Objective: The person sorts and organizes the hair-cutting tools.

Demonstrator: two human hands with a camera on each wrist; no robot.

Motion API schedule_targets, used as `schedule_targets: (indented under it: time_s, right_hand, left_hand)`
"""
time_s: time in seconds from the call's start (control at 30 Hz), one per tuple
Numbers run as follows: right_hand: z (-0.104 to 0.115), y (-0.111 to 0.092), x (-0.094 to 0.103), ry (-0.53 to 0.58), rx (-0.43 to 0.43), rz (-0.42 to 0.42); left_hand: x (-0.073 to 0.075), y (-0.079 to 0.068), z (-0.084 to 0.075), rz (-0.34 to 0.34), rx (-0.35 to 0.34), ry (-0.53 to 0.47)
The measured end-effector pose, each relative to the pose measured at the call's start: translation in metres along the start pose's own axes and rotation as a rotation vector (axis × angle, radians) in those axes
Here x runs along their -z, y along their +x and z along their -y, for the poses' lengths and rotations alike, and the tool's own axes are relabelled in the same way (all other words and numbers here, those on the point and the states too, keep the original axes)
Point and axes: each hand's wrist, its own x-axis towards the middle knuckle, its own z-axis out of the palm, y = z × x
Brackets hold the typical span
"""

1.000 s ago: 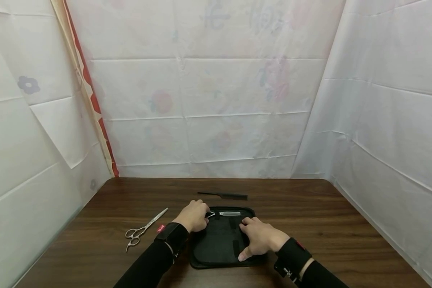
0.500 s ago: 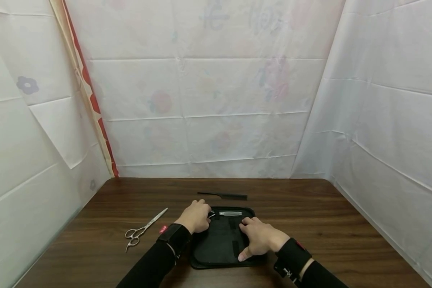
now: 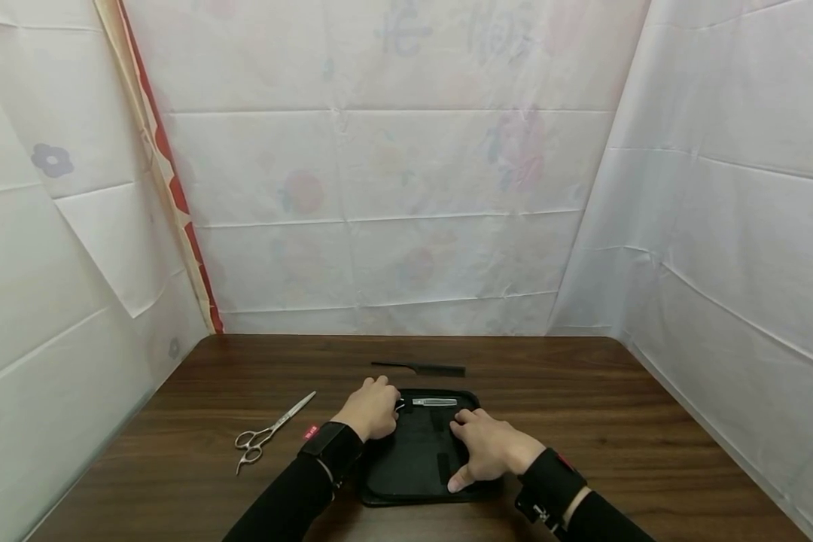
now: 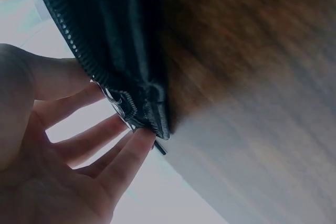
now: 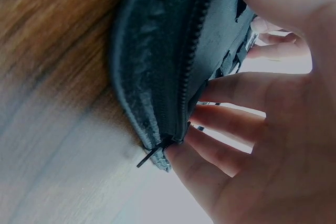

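A black zip case [image 3: 406, 470] lies unzipped on the table. Along its far inner edge runs a pair of silver thinning scissors [image 3: 435, 402], under a dark elastic strap. My left hand [image 3: 371, 410] grips their handle end at the case's far left corner, covering most of the finger loops. The left wrist view shows its fingers at the corner of the zipped rim [image 4: 79, 40], metal glinting beside them. My right hand [image 3: 489, 446] rests on the case's right side, fingers spread and thumb near the front corner. A zip pull [image 5: 149, 157] dangles beside its fingers in the right wrist view.
Haircutting scissors [image 3: 290, 413] lie on the wooden table [image 3: 616, 421] left of the case. Behind the case is a black tail comb [image 3: 440, 369]. White sheets [image 3: 393, 263] hang around the table's back and sides.
My left hand has shifted slightly to the right, and the thinning scissors have slid a little further right under the strap. My right hand and the case stay put.
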Motion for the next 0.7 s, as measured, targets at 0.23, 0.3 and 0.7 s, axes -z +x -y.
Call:
schedule_targets:
  time_s: [0.23,0.3,0.7]
  right_hand:
    - [-0.001,0.001,-0.001,-0.005,-0.003,0.001]
    - [-0.001,0.001,-0.001,-0.004,-0.003,0.003]
    - [-0.002,0.000,0.000,0.006,-0.004,0.012]
  left_hand:
    - [-0.002,-0.001,0.006,-0.018,-0.014,-0.073]
    - [-0.001,-0.001,0.008,-0.014,-0.015,-0.094]
    - [0.006,-0.005,0.011,0.024,-0.027,-0.082]
